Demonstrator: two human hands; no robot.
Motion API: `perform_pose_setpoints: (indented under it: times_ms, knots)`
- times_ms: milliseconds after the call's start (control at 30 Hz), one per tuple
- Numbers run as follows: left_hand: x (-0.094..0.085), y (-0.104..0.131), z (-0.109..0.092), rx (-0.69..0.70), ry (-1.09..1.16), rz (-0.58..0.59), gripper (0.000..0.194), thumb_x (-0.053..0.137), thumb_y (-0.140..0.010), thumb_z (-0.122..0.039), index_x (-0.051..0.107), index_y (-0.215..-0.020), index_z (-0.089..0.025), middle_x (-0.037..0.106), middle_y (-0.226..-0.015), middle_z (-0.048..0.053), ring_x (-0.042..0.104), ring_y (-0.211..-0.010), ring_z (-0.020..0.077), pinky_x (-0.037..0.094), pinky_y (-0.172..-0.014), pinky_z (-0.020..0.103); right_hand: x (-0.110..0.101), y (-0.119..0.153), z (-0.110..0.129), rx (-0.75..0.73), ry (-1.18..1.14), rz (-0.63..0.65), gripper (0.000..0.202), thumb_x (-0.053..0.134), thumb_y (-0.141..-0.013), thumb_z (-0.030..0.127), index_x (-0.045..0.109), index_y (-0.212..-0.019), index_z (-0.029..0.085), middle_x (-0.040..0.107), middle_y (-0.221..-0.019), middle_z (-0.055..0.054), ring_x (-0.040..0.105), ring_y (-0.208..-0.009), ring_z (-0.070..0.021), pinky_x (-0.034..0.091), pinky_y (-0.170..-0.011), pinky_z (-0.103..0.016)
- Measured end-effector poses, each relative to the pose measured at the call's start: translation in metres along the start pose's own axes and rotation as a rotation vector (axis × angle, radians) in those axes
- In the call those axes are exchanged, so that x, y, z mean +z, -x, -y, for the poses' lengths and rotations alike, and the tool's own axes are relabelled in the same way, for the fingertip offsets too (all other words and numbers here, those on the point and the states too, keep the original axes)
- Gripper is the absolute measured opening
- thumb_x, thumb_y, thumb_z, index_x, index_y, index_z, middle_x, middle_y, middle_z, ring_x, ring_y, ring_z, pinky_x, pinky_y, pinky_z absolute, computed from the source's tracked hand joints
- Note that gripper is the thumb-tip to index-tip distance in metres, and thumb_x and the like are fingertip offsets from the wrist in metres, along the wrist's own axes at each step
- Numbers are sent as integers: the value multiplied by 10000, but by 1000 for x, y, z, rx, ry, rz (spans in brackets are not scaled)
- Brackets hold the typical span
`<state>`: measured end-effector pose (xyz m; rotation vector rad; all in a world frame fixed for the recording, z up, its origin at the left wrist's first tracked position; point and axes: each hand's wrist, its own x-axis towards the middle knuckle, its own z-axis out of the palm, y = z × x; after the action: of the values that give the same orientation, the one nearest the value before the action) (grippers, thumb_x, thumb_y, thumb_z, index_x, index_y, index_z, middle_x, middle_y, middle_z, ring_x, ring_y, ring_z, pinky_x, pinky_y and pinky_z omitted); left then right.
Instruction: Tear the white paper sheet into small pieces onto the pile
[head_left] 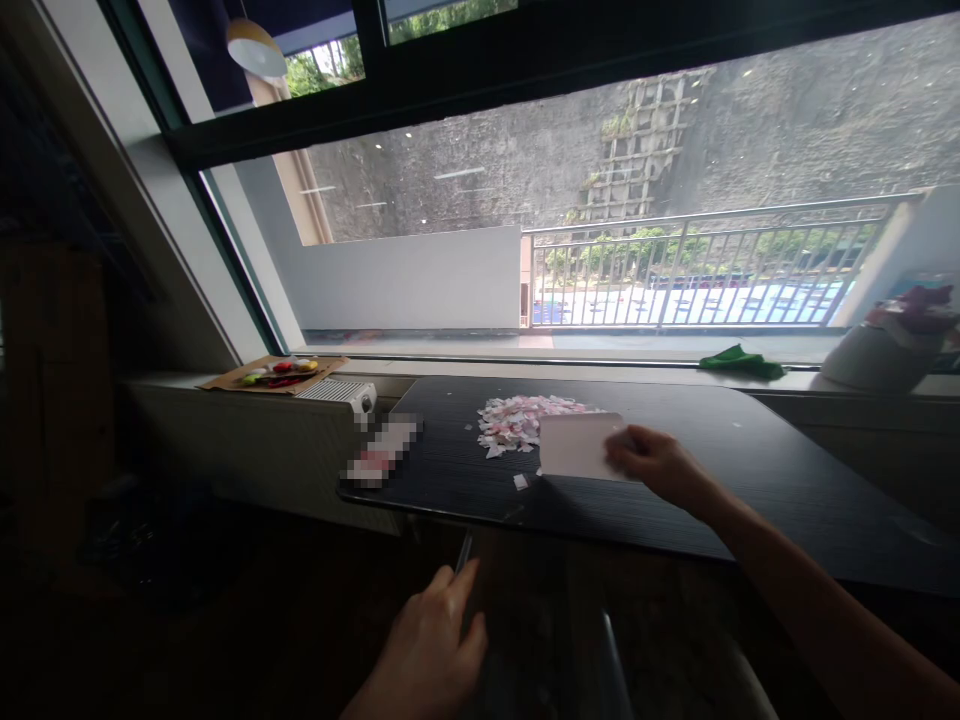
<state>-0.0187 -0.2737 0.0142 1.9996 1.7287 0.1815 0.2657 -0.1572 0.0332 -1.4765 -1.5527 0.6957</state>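
Note:
My right hand (646,456) grips the right edge of a pale, stiff-looking sheet of paper (576,446), held upright over the dark table. Behind the sheet and to its left lies a pile of torn white and pink paper scraps (510,422), partly hidden by it. A single small scrap (520,482) rests apart, closer to the table's front edge. Below that edge, my left hand (439,630) is closed around a thin, narrow metal-looking strip (465,548); its kind is not clear, as the fingers and shadow hide most of it.
The black table (675,520) stands against a window sill. A blurred-out pinkish item (382,452) lies on its left end. Beyond are a white grilled box (341,394), a cardboard piece (225,376) with colourful items, a green cloth (741,362) and a grey rounded container (874,352).

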Motion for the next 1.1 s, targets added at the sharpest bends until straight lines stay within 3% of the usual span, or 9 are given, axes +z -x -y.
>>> perform_pose_setpoints:
  times_ms: [200,433,533,700,800,967,1100]
  knots:
    - [1,-2,4,-6,0,-9,531,376,-825,-257,472,-1337,-152,588,-1239,115,591,-1087,221,436,-929,293,-8,5,2,40,21,-12,186,611,-629,361,627,-672,181,628,-601,-17,544,-553,-151,433,-521,-273]
    - [3,-4,10,4,-11,12,522,359,-841,-239,453,-1347,-149,584,-1227,119,589,-1080,206,434,-919,281,3,6,6,22,16,-42,159,596,-638,334,621,-653,178,608,-564,-7,528,-531,-138,410,-491,-249]
    - [3,-3,10,-27,-15,32,528,363,-847,-230,429,-1364,-146,572,-1235,122,580,-1090,201,423,-925,278,-14,14,-1,85,110,-33,157,595,-617,325,614,-631,170,581,-544,6,502,-506,-124,389,-467,-238]
    - [3,-3,10,-30,-16,38,532,348,-858,-240,410,-1377,-141,565,-1220,132,573,-1090,209,412,-933,293,-73,37,-26,218,120,-12,194,612,-575,347,637,-653,172,579,-533,7,478,-473,-115,369,-451,-243]
    - [5,-6,13,-25,-22,34,532,347,-854,-247,421,-1370,-141,560,-1232,135,567,-1102,222,405,-949,310,-94,42,-31,296,66,-32,223,634,-552,365,642,-662,171,602,-555,-8,496,-482,-127,378,-456,-256]
    - [10,-11,24,-21,-40,29,547,357,-838,-265,426,-1369,-150,587,-1201,118,605,-1042,212,444,-898,288,-91,37,-35,353,-54,-70,173,643,-549,298,631,-663,168,632,-605,-14,533,-542,-134,410,-504,-251]
    - [12,-13,33,27,-13,-12,545,344,-845,-299,444,-1357,-144,622,-1144,105,614,-1030,209,461,-874,270,-88,39,-48,408,-115,-26,147,639,-550,268,624,-653,164,629,-606,0,542,-560,-128,404,-528,-243]
